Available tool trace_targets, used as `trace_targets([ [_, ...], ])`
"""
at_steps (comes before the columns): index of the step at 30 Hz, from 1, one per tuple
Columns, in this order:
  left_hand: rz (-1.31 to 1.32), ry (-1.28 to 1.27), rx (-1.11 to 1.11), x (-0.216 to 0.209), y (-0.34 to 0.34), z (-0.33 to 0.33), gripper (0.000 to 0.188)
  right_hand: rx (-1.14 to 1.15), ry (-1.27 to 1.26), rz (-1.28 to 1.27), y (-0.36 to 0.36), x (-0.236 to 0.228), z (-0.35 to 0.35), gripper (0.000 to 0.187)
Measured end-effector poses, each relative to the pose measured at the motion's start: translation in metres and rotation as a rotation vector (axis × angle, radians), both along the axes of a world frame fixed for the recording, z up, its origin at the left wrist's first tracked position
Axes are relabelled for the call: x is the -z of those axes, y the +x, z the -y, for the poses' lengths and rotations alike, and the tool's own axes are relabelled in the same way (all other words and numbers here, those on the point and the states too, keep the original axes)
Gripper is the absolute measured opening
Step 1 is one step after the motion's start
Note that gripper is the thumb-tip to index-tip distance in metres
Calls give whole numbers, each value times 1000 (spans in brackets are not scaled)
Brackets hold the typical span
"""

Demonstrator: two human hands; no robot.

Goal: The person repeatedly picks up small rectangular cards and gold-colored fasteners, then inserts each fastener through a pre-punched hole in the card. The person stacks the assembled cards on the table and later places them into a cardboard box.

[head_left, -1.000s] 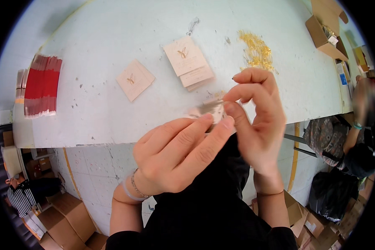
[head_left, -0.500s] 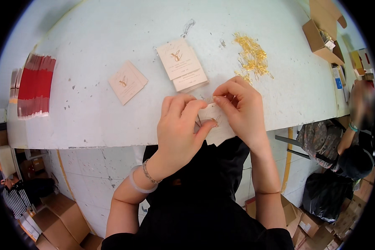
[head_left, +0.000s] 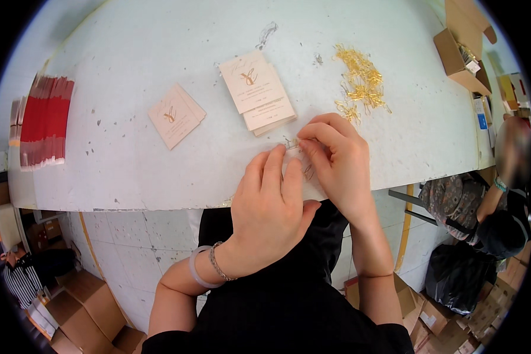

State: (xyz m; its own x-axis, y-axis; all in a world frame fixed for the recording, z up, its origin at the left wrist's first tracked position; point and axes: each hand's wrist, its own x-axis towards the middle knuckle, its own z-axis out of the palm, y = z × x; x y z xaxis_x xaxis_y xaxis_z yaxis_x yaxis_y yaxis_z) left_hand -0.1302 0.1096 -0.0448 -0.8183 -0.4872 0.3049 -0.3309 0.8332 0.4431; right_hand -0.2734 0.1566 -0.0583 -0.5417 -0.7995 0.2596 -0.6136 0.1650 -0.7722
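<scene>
At the near table edge lies a pale card (head_left: 315, 187) with gold print, partly hidden under my hands. My left hand (head_left: 271, 209) rests over its left side, fingers stretched forward and thumb apart, gripping nothing I can see. The thumb and forefinger of my right hand (head_left: 339, 159) are pinched at the card's top edge on a small gold wire piece, whose exact shape is too small to tell. Ahead lies a stack of pale cards (head_left: 256, 82) with gold print. Beyond my right hand is a loose pile of small gold wire pieces (head_left: 363, 79).
Two or so overlapping pale cards (head_left: 174, 115) lie left of the stack. Red bundled strips (head_left: 46, 121) sit at the table's far left. An open cardboard box (head_left: 459, 62) stands at the right edge. A co-worker (head_left: 484, 212) is at the right, and cardboard boxes (head_left: 88, 307) are at lower left.
My left hand has let its thumb-and-finger grip on the card go and stretched out its fingers, shifting slightly right and nearer to me. My right hand stays pinched at the card's top.
</scene>
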Motion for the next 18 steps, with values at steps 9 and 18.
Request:
trace_targets([
  [9, 75, -77, -58, -5, 1, -3, 65, -14, -47, -25, 5, 3, 0, 13],
  [18, 112, -71, -14, -6, 10, 5, 63, -200, 9, -68, -8, -9, -18, 34],
])
